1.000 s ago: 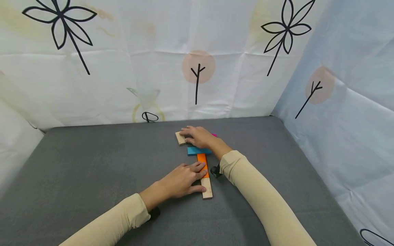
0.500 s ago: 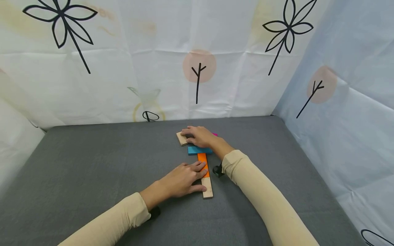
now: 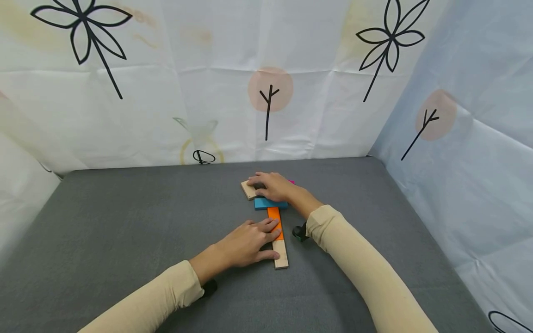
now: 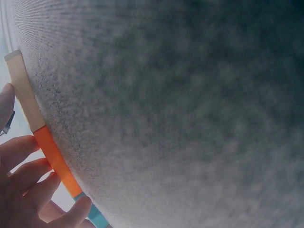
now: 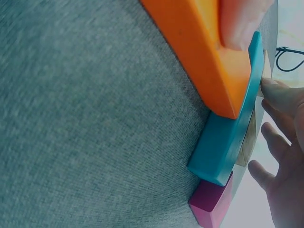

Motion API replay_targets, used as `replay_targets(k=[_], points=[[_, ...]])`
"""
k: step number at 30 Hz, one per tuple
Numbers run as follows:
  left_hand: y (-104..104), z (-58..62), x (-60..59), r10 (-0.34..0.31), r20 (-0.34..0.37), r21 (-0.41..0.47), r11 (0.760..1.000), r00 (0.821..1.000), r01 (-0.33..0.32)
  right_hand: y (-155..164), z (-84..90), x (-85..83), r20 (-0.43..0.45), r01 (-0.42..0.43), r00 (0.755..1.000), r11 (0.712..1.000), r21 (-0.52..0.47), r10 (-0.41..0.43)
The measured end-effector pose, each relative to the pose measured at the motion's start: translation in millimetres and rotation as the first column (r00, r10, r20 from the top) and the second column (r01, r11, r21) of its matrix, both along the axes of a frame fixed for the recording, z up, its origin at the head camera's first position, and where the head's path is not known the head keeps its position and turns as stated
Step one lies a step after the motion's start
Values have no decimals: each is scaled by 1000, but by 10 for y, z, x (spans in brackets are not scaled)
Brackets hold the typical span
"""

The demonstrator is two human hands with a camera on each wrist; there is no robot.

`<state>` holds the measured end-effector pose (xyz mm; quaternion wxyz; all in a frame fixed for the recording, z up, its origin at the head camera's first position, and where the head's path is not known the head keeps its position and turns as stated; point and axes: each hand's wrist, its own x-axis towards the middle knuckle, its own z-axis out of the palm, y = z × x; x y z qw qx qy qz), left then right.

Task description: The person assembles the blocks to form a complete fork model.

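In the head view, a row of flat wooden blocks lies on the grey table. A plain block (image 3: pixel 281 256) and an orange block (image 3: pixel 274 213) form a stem, with a blue block (image 3: pixel 266 203) across its far end. My left hand (image 3: pixel 245 243) rests on the stem, its fingers spread on the orange block and its thumb on the plain one. My right hand (image 3: pixel 272 186) pinches another plain wooden block (image 3: pixel 248 190) beyond the blue block's left end. In the right wrist view, a magenta block (image 5: pixel 211 202) and a further plain block (image 5: pixel 246 147) lie behind the blue block.
The grey tabletop (image 3: pixel 125 231) extends around the blocks. A white patterned curtain (image 3: pixel 208 92) hangs behind the table's far edge, and another hangs at the right. A dark camera (image 3: pixel 300 232) is strapped under the right wrist.
The right hand and its plain block have shifted slightly right and nearer, toward the blue block. The left hand has stayed in place on the stem.
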<state>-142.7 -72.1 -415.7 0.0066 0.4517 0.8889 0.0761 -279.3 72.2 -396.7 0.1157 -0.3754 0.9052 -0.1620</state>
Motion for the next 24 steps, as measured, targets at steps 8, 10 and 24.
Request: replay_targets(k=[8,10,24], points=[[2,5,2,-7,-16,-4,1000,1000,7,34,26,37,2,-12,1000,1000,-19,12],[2,8,3,-6,-18,-3,1000,1000,6,39,34,42,0,-15,1000,1000,-24,15],[-1,14,5,-4,-5,4,1000,1000,4,69,22,44,5,-29,1000,998,-59,30]])
